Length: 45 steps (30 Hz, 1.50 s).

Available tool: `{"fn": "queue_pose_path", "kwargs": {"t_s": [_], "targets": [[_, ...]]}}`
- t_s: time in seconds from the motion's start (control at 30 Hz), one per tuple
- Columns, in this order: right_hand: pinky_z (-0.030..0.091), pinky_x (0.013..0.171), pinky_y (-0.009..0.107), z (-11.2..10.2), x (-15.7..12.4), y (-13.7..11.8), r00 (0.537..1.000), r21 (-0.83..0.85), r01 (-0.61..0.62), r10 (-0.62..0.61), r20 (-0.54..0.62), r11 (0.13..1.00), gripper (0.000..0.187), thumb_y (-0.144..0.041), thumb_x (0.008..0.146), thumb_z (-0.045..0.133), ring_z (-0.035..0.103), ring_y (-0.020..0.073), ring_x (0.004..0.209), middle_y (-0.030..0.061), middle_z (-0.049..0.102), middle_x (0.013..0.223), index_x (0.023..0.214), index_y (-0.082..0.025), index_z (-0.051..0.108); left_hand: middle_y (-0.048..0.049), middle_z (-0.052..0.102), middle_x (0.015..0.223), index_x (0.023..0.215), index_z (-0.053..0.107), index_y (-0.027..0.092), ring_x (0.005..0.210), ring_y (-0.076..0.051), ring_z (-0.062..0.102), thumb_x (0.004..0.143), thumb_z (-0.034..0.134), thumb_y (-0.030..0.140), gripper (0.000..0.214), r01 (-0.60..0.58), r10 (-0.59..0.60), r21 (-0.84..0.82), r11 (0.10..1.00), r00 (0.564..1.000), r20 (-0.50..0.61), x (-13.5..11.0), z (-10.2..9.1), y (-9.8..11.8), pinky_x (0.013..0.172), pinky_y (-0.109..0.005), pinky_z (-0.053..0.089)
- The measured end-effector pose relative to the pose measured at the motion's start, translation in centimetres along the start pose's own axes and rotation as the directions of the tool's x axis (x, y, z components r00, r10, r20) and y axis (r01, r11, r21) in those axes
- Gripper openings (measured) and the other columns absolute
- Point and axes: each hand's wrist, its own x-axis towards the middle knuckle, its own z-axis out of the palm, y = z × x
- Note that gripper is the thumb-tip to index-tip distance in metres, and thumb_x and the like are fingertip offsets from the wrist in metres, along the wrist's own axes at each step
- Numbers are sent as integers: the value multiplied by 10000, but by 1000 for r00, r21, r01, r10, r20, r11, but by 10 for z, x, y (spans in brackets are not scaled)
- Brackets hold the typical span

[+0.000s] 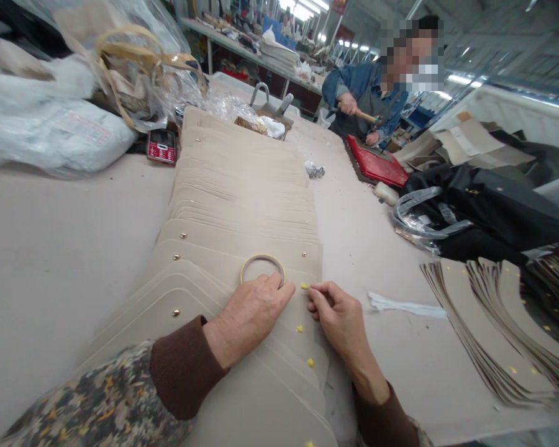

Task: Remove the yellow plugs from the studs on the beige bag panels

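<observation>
A long overlapping row of beige panels [246,180] runs away from me, several with small gold studs [176,313]. My left hand [251,316] is closed around the near edge of a thin roll of yellow tape [262,257], resting over the panels. At the panels' right edge, my right hand [338,313] pinches a small yellow piece of tape [304,286] between thumb and forefinger, at a panel's surface. Other yellow bits [310,362] sit on the nearer panels along that same edge. The fingers hide part of the roll.
Stacks of curved beige strips [489,329] lie at right, near a white strip [405,305] and a black bag [489,205]. A red phone [161,146] and plastic-wrapped bundles [51,124] are at left. Across the table, a person [368,99] holds a hammer over a red block [377,162].
</observation>
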Motion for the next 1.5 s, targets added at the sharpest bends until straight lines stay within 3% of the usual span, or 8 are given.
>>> {"fn": "queue_pose_path", "kwargs": {"t_s": [0.13,0.33,0.57,0.7,0.9,1.13,1.3,1.5], "targets": [[496,655,280,5,0,-4,976,-274,198,-214,-30,941,188,-252,881,544,665,182,652,48,723,729,837,-192,717,-39,567,855,934,510,184,769,-202,582,920,402,65,161,11,-11,-7,1000,1000,4,0,0,1,660,-314,509],[450,654,252,11,13,-12,960,-367,266,-281,13,891,172,-198,875,540,640,167,665,25,712,741,816,-201,703,-49,597,862,923,538,177,810,-206,573,936,421,100,141,34,-29,49,998,993,-115,7,-9,-10,695,-312,489],[431,620,238,-2,5,-21,963,-315,256,-212,169,914,155,-174,861,544,615,149,636,17,692,720,810,-186,690,-57,634,814,873,558,176,817,-223,569,917,435,74,165,123,-97,127,984,975,-199,16,-13,-23,658,-307,484],[414,561,229,-9,-8,-17,946,-254,188,-105,308,949,140,-177,860,576,586,134,566,-13,657,631,773,-197,684,-43,653,812,954,578,173,808,-209,617,931,452,99,148,1,4,15,1000,952,-306,13,-4,-26,682,-306,513],[492,641,247,-7,-11,-16,960,33,279,-279,-15,960,153,-210,902,577,635,149,705,28,692,823,1022,-184,667,-59,717,1004,1255,475,158,860,-155,697,990,433,191,271,-325,187,-185,927,830,-525,7,0,-21,722,-249,549],[504,751,275,-3,-3,-28,821,-30,571,-572,-8,820,192,-109,913,545,625,159,831,60,680,936,1068,-187,625,-78,724,908,1364,363,103,773,-183,710,1003,416,228,386,-296,203,-154,943,876,-437,2,0,-18,649,-275,560],[495,742,278,2,0,-26,774,-109,632,-632,31,768,172,-71,898,501,630,165,795,47,678,830,911,-191,624,-68,714,866,1312,387,114,744,-188,705,1013,379,232,321,-299,218,-137,944,882,-418,1,3,-17,608,-276,540],[441,575,237,4,-3,-21,765,-219,613,-640,-74,759,168,-56,836,516,568,126,582,-8,600,652,770,-195,585,-66,702,902,1274,410,149,747,-192,702,1010,371,215,275,-234,174,-111,966,902,-395,0,2,-24,589,-282,525]]}}
